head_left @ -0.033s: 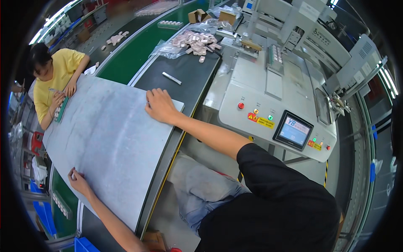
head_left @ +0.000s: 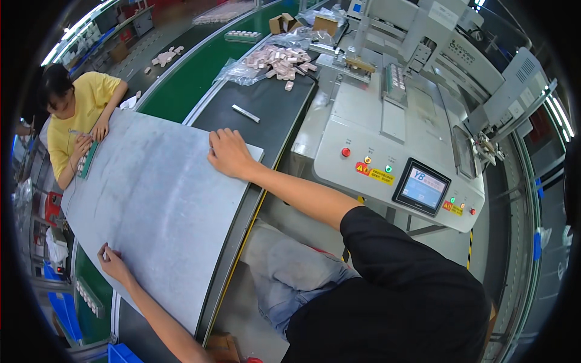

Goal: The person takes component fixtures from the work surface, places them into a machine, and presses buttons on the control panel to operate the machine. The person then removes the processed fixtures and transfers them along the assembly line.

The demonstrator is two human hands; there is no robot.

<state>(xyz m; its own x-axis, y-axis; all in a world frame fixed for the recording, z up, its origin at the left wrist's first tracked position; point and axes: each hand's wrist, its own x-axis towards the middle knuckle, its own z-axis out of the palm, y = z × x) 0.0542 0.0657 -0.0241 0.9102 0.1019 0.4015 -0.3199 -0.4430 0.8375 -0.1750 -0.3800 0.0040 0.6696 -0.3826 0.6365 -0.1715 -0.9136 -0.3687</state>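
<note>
A large pale grey board (head_left: 163, 199) lies across the workbench in front of me. My right hand (head_left: 231, 155) rests palm down on its far right corner, fingers slightly spread, holding nothing. Near the board's left edge is my left hand (head_left: 116, 266), its fingers loosely bent and a little apart, and no object shows in it. Beyond the right hand, a short silvery bar (head_left: 246, 114) lies on the dark bench top (head_left: 212, 112).
Across the board a person in yellow (head_left: 82, 109) handles a green tray (head_left: 89, 158) of small parts. Pale pink pieces (head_left: 281, 60) are heaped beside plastic bags at the back. A white machine (head_left: 357, 130) with a touchscreen (head_left: 422, 186) stands right. Green belts (head_left: 175, 91) run behind.
</note>
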